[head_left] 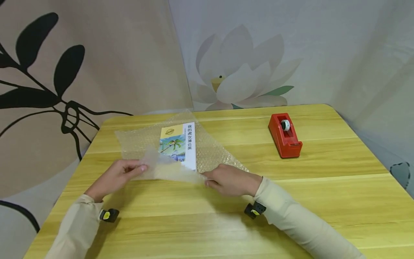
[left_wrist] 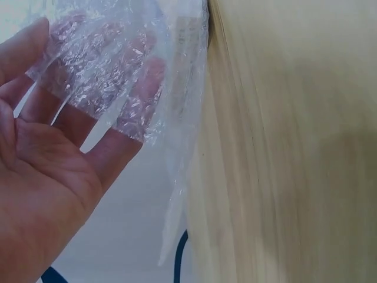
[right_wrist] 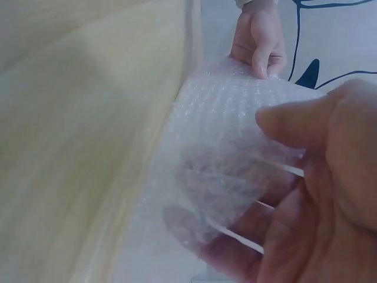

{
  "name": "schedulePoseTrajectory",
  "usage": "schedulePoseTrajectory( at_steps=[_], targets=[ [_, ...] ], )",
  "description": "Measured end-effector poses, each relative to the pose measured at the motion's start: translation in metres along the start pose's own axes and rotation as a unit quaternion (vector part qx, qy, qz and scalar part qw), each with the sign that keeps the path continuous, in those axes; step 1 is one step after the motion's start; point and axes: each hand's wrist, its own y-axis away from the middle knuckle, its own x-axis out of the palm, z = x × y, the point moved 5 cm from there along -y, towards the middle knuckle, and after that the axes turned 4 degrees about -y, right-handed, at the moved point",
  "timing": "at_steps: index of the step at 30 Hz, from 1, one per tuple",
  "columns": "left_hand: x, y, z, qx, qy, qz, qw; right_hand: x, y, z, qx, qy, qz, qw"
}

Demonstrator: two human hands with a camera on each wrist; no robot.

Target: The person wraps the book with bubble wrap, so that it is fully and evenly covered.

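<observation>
A wood-grain table (head_left: 323,208), yellowish with pale plank lines running across it, fills most of the head view; its far right corner is rounded. Behind its far edge hangs a creased cloth backdrop (head_left: 136,54), beige on the left with large dark leaves (head_left: 69,70) and greyish white beyond a slanting seam, printed with a pale lotus (head_left: 240,68) that has a green leaf. A sheet of clear bubble wrap (head_left: 215,153) lies on the far half of the table, left of the middle, one tip reaching the far edge. On it lies a book (head_left: 191,144) with a palm tree on its cover, the lower part covered by a turned-up flap of the wrap. The left hand (head_left: 113,176), toward the table's left edge, pinches one end of this flap between thumb and fingers; the right hand (head_left: 229,180) pinches the other end, just beside the book's lower corner. Both sleeves are cream, with a small black device at each wrist. A red tape dispenser (head_left: 291,148) stands toward the far right corner, well apart from the wrap
</observation>
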Motion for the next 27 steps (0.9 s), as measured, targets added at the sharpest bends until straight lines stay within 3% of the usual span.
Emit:
schedulePoseTrajectory(
  at_steps=[6,12,23,27],
  targets=[
    [-0.001,-0.011,-0.004,-0.013,-0.032,-0.047,0.9983,-0.015,-0.008,-0.007,-0.010,0.007,-0.042,0.9991],
    [0.001,-0.021,-0.007,-0.005,-0.079,-0.092,0.9926,-0.025,-0.020,-0.020,0.011,0.007,-0.044,0.9989],
    [0.007,-0.033,-0.003,-0.015,-0.082,-0.084,0.9929,-0.038,-0.035,-0.041,0.062,0.015,-0.029,0.9975],
    [0.010,-0.038,0.000,-0.037,-0.087,-0.075,0.9927,-0.038,-0.040,-0.046,0.077,0.016,-0.017,0.9968]
  ],
)
